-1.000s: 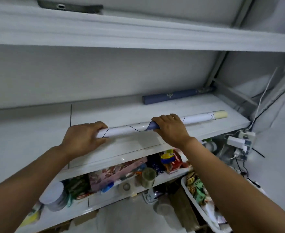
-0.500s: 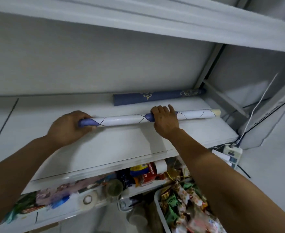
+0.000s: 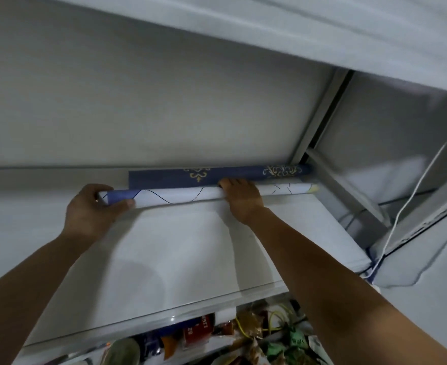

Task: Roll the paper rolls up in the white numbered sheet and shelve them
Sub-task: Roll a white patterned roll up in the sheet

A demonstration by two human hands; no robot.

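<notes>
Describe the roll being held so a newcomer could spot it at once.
On the white shelf board, two rolls lie by the back wall. The nearer, held by the left hand and right hand, is the white paper roll with thin dark curved lines, not the dark blue gold-ornamented roll behind.

Your rolled bundle [image 3: 180, 197] lies flat and lengthwise on the white shelf [image 3: 177, 246], reaching from your left hand [image 3: 90, 212] past your right hand [image 3: 243, 201]. Its outer wrap is white with thin black curved lines. The end in your left hand's grip is blue. Beyond your right hand, which curls over it, a pale yellow edge shows at the tip.
</notes>
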